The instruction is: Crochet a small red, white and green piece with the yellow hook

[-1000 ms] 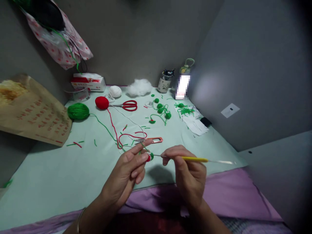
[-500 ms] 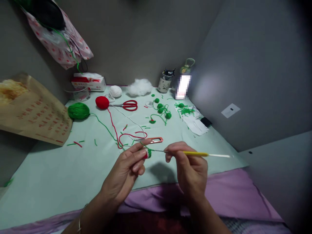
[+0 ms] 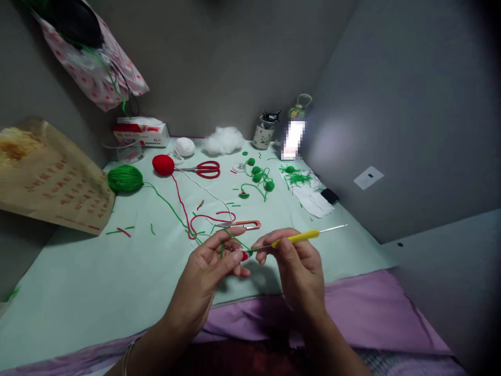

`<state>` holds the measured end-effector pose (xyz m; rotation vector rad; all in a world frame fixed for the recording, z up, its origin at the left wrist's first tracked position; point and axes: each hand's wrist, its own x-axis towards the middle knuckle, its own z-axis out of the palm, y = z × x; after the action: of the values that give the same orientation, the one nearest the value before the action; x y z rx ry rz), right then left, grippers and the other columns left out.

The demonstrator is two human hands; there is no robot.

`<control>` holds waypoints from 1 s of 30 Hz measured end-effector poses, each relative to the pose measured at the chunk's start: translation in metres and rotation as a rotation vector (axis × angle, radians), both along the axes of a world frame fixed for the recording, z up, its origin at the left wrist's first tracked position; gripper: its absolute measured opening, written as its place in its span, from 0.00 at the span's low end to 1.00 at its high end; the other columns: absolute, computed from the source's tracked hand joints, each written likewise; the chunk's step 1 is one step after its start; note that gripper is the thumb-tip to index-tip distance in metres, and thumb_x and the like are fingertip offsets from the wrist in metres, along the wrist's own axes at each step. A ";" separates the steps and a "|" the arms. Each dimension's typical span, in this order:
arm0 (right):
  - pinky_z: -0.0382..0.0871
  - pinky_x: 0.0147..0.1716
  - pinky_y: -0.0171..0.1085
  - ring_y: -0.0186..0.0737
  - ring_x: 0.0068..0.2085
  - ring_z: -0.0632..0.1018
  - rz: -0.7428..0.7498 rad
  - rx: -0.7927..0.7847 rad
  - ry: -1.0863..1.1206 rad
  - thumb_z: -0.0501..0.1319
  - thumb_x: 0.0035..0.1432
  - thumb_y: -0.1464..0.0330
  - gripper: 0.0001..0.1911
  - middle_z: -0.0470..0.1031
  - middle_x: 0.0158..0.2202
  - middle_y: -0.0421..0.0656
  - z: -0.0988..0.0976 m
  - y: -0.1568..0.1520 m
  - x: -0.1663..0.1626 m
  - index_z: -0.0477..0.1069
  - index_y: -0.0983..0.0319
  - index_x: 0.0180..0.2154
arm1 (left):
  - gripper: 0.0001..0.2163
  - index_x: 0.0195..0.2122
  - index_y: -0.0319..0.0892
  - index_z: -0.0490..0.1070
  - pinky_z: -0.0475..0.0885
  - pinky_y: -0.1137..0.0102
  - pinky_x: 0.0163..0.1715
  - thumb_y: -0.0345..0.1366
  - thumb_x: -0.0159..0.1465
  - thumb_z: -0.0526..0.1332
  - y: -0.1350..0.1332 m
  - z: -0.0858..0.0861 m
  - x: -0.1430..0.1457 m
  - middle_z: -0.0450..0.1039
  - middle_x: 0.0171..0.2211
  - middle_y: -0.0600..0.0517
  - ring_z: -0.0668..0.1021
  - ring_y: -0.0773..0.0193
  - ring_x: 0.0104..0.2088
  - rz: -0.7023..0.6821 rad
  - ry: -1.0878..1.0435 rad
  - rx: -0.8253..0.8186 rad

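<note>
Between the thumb and fingers of my left hand (image 3: 213, 263) is a small red and green crochet piece (image 3: 245, 255), partly covered by the fingertips. Green yarn runs over the raised left index finger down to the piece. My right hand (image 3: 299, 266) grips a crochet hook (image 3: 299, 238) with a yellow handle; its thin metal end reaches the piece, and the other metal end points up to the right. Behind the fingers lies an orange-handled thread snipper (image 3: 252, 225). Red yarn (image 3: 180, 198) and green yarn trail across the cloth from their balls.
A green yarn ball (image 3: 125, 179), a red yarn ball (image 3: 163, 165), red-handled scissors (image 3: 207, 169) and a white yarn ball (image 3: 184, 147) lie at the back left. White stuffing (image 3: 223, 140), small green balls (image 3: 257, 177) and a tissue (image 3: 315, 201) lie further right. A paper bag (image 3: 66, 183) stands left.
The crochet piece has shifted slightly right and down in my left hand. The hook has tilted, its far end now higher and closer in, and my right hand has moved a little left.
</note>
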<state>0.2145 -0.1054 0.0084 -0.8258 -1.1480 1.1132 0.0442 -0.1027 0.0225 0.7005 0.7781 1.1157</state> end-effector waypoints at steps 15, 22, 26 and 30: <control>0.80 0.42 0.43 0.46 0.47 0.82 -0.218 0.658 -0.891 0.61 0.68 0.75 0.19 0.81 0.47 0.49 0.000 -0.013 0.002 0.76 0.56 0.57 | 0.26 0.56 0.42 0.77 0.64 0.81 0.15 0.32 0.55 0.77 -0.004 0.003 0.003 0.72 0.28 0.59 0.62 0.79 0.16 -0.009 -0.013 -0.053; 0.75 0.34 0.38 0.37 0.33 0.78 -0.133 0.232 -0.216 0.58 0.73 0.70 0.12 0.79 0.35 0.41 0.004 -0.005 -0.005 0.80 0.56 0.42 | 0.23 0.58 0.40 0.75 0.53 0.83 0.12 0.32 0.62 0.73 -0.002 0.007 -0.004 0.70 0.31 0.58 0.50 0.83 0.16 -0.100 -0.130 -0.148; 0.78 0.39 0.41 0.41 0.39 0.81 -0.117 0.290 -0.333 0.59 0.71 0.73 0.11 0.82 0.38 0.44 0.003 -0.006 -0.010 0.81 0.56 0.45 | 0.25 0.58 0.44 0.77 0.57 0.82 0.13 0.33 0.59 0.75 -0.006 0.003 0.002 0.71 0.35 0.57 0.58 0.82 0.17 -0.043 -0.020 -0.079; 0.78 0.42 0.42 0.44 0.45 0.82 -0.191 0.508 -0.665 0.63 0.66 0.77 0.17 0.82 0.45 0.48 -0.001 -0.012 -0.007 0.80 0.55 0.52 | 0.26 0.57 0.42 0.78 0.58 0.81 0.13 0.34 0.56 0.77 -0.005 0.000 0.005 0.66 0.26 0.61 0.55 0.80 0.16 -0.019 -0.046 -0.090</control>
<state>0.2078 -0.1170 0.0077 -0.8948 -1.7628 0.3427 0.0491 -0.1075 0.0222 0.6033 0.7761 1.0694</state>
